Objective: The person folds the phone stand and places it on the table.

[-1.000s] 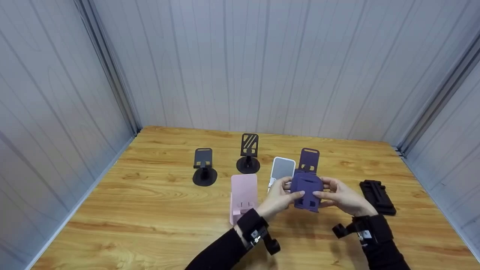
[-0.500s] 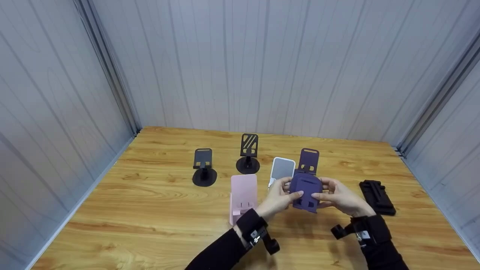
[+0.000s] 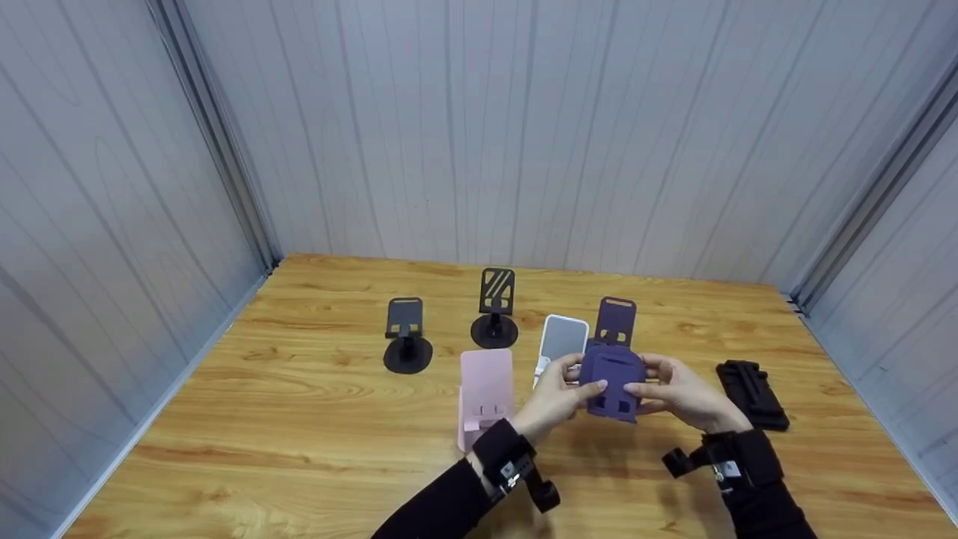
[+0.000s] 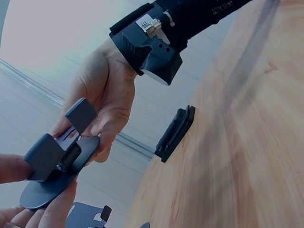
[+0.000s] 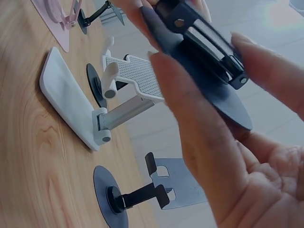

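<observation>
Both hands hold a small purple folding phone stand (image 3: 615,370) above the table. My left hand (image 3: 552,395) pinches its left edge, the thumb on the front and the fingers behind. On the opposite edge my right hand (image 3: 685,392) grips it the same way. The left wrist view shows the stand's round base (image 4: 40,192) and its two bent lips, folded close together. A hinge (image 5: 216,42) on it appears in the right wrist view. Just behind the hands stands another purple phone stand (image 3: 617,318), its base mostly hidden. A white phone stand (image 3: 564,338) is partly covered by my left hand.
A pink phone stand (image 3: 486,378) stands left of my left hand. Farther back are a black stand with slanted slots (image 3: 496,303) and a dark grey one (image 3: 405,337). A folded black stand (image 3: 754,394) lies at right. Pale walls (image 3: 479,135) enclose the wooden table (image 3: 299,449).
The held purple phone stand tilts very slightly and comes back, both hands staying in nearly the same place. The stands on the table have not moved.
</observation>
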Tool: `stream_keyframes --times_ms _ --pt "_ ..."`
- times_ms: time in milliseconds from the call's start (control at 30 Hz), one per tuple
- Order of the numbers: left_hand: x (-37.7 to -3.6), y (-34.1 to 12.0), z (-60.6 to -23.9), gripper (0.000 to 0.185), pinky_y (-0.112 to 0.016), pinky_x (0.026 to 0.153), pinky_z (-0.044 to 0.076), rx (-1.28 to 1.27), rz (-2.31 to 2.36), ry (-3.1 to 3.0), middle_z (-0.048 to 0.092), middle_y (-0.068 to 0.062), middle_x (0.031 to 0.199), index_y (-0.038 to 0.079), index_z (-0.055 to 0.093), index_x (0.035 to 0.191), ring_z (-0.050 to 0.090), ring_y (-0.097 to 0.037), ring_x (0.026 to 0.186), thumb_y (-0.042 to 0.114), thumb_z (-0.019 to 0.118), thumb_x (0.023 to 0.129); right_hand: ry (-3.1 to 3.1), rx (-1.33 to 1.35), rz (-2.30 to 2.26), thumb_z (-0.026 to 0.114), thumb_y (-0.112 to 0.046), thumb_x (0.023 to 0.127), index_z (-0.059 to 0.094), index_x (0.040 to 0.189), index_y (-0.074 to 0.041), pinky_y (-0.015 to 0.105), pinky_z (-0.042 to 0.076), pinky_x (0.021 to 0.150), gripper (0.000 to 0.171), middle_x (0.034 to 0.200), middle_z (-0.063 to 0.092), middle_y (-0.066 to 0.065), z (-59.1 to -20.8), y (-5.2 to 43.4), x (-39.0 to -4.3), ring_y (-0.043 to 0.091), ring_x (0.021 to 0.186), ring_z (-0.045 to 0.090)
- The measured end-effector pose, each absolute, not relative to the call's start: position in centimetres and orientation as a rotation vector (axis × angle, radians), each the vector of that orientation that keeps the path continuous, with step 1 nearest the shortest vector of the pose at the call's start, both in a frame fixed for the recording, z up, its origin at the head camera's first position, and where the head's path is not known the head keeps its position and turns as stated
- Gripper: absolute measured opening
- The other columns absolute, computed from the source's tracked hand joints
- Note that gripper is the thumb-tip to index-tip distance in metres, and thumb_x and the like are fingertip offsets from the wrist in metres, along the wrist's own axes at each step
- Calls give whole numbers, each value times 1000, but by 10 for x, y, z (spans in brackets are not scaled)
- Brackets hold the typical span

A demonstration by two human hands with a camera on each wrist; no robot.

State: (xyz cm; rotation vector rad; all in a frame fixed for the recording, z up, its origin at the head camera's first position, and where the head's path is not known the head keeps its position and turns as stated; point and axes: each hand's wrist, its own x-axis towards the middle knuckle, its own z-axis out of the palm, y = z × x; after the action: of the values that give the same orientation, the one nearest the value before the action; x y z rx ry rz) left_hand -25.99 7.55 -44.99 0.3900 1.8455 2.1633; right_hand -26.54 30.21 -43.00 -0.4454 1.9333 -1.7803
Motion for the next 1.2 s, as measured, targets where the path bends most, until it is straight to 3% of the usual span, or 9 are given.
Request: stream_keyframes --times_ms 167,300,400,533,633,733,967,1200 --pt "-259 77 -448 38 -21 63 55 419 2176 1827 71 -20 114 0 56 127 71 -17 88 6 66 91 1914 -458 -1810 58 -6 98 41 142 5 39 59 89 48 117 66 1 -429 306 -267 16 104 69" --pt "-259 75 -445 48 -30 81 58 511 2122 1900 62 -23 131 -1 47 140 67 -25 110 13 61 96 1849 -496 -1853 54 -5 100 54 134 -8 37 60 88 34 116 67 0 -427 311 -267 14 103 68" --pt "-258 73 -441 58 -40 107 49 637 2032 2074 49 -24 147 -3 35 149 52 -33 132 19 56 99 1801 -506 -1877 49 -5 102 58 129 -16 35 60 88 30 117 67 0 -426 315 -268 14 103 68" --pt "-252 69 -433 65 -45 122 27 822 1779 2406 33 -19 158 0 27 154 33 -33 146 27 51 101 1785 -476 -1904 46 -7 103 60 126 -17 35 59 90 28 117 67 1 -424 321 -269 15 105 67" --pt "-247 66 -426 66 -49 124 18 950 1564 2606 22 -15 163 2 21 156 22 -32 151 32 47 102 1803 -437 -1914 47 -8 104 61 123 -18 35 59 90 26 116 66 0 -424 326 -270 14 104 67" --pt "-240 63 -418 68 -52 124 17 1046 1394 2749 15 -12 165 3 17 157 16 -33 153 34 45 103 1828 -389 -1919 48 -9 103 61 121 -19 34 58 91 24 115 65 0 -426 331 -271 13 104 66" --pt "-228 52 -406 73 -51 123 21 1122 1033 3037 9 -11 166 7 12 159 10 -31 154 37 46 102 1794 -308 -1969 48 -11 104 66 117 -23 29 58 87 26 108 69 -3 -435 352 -273 10 98 68" --pt "-223 29 -400 74 -49 125 16 1114 784 3178 6 -11 167 4 13 158 8 -31 154 38 46 102 1884 -216 -1904 50 -16 104 64 122 -22 34 56 94 23 111 68 -9 -447 374 -278 9 101 67"
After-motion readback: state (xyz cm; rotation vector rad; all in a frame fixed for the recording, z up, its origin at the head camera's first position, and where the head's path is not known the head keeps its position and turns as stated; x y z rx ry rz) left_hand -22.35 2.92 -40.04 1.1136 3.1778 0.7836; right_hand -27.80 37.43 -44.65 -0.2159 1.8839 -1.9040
